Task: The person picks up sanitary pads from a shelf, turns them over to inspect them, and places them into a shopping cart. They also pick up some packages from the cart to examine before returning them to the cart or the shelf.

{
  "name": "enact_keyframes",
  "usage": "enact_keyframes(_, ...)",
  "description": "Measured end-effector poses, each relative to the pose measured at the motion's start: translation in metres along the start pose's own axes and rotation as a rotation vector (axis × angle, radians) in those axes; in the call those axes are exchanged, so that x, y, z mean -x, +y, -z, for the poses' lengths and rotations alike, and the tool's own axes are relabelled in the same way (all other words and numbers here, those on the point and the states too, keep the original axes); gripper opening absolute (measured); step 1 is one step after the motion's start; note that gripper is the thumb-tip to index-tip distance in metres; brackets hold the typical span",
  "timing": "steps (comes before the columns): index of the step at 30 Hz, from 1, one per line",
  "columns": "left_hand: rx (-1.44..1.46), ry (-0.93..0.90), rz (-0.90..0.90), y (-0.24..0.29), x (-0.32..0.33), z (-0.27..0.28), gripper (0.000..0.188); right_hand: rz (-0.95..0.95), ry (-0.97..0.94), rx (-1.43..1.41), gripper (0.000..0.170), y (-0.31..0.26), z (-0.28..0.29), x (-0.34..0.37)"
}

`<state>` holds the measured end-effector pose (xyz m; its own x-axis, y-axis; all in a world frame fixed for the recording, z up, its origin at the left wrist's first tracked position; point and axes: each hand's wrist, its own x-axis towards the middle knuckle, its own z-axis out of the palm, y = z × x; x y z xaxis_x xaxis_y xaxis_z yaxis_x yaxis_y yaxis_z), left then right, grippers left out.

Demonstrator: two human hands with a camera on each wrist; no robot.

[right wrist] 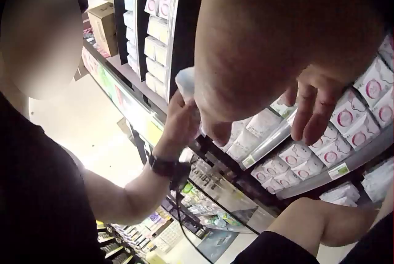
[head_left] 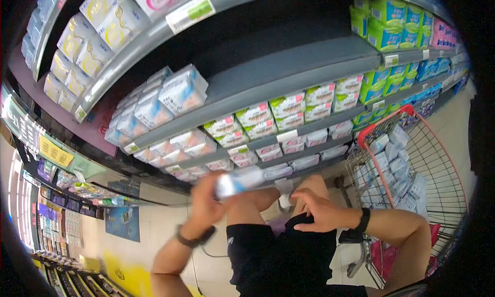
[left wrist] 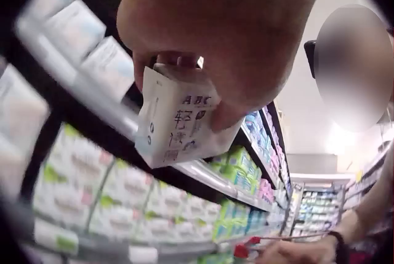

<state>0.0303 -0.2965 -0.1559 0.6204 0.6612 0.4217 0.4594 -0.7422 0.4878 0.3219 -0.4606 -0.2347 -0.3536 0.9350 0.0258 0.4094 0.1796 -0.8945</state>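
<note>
My left hand (head_left: pixel 205 203) grips a small white and blue pack of sanitary pads (head_left: pixel 238 182), which is blurred in the head view. In the left wrist view the pack (left wrist: pixel 178 122) shows the letters ABC and dark characters on its front, with fingers over its top and the thumb on its side. The hand is in front of the lower shelves. My right hand (head_left: pixel 324 212) hovers over the knees with its fingers loosely spread and holds nothing. Similar white and blue packs (head_left: pixel 183 91) stand in rows on the shelf at the left.
A wire shopping cart (head_left: pixel 443 158) with a red handle stands at my right, with many white packs (head_left: pixel 397 168) piled inside. Green and white packs (head_left: pixel 252 114) line the shelf ahead. Shelf edges (head_left: pixel 289 91) run across in front. A blue floor mat (head_left: pixel 122 224) lies at the left.
</note>
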Motion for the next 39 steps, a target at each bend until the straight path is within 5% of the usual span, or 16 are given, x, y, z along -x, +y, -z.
enact_keyframes(6,-0.465,0.567,-0.46,0.004,-0.131,0.111,0.055,0.143,-0.175,0.257,0.079,0.016,0.005,0.003)
enact_keyframes(11,-0.888,0.348,-0.624,-0.022,-0.202,0.134,0.058,0.013,-0.358,0.374,0.074,0.05,0.001,0.002)
enact_keyframes(15,-0.979,0.334,-0.414,-0.044,-0.234,0.125,0.054,-0.038,-0.521,0.503,0.075,0.061,0.002,0.003)
enact_keyframes(17,-0.994,0.3,-0.174,-0.046,-0.248,0.123,0.053,-0.052,-0.535,0.466,0.09,0.076,-0.007,0.003)
enact_keyframes(21,-0.996,0.237,-0.039,-0.058,-0.268,0.126,0.053,-0.093,-0.549,0.416,0.104,0.059,0.001,0.005)
enact_keyframes(31,-0.86,-0.121,-0.033,-0.085,-0.297,0.143,0.066,-0.104,-0.525,0.364,0.101,0.061,0.017,0.005)
enact_keyframes(39,-0.805,-0.347,0.195,-0.057,-0.305,0.139,0.065,-0.081,-0.539,0.352,0.095,0.059,0.022,0.004)
